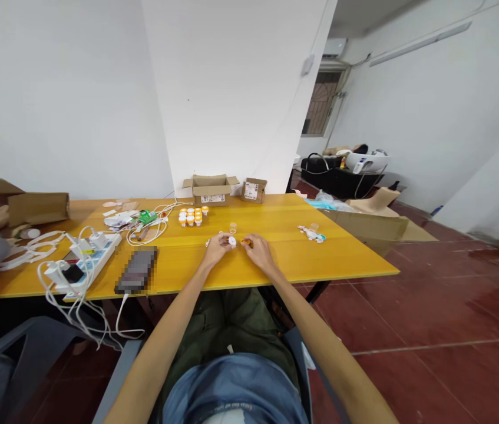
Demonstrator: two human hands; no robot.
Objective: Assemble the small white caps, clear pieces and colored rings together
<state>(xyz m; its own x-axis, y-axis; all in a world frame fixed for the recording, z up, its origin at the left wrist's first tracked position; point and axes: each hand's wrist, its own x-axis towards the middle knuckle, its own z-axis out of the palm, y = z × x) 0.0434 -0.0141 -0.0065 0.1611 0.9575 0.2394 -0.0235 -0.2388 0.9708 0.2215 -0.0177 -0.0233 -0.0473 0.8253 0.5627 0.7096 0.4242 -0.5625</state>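
L hand [218, 248] grips white pc. [232, 241]; R hand [257, 249] pinches orange pc. [246, 242] (parts apart). Step: prob. two-handed handling; next move needs fingertip control.

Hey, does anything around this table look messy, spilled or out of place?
Mainly the white cables: they tangle by the power strip and sag below the front edge of the table, where they might snag. The small pieces at right lie scattered, unlike the closely grouped orange-and-white containers. I see no spill.
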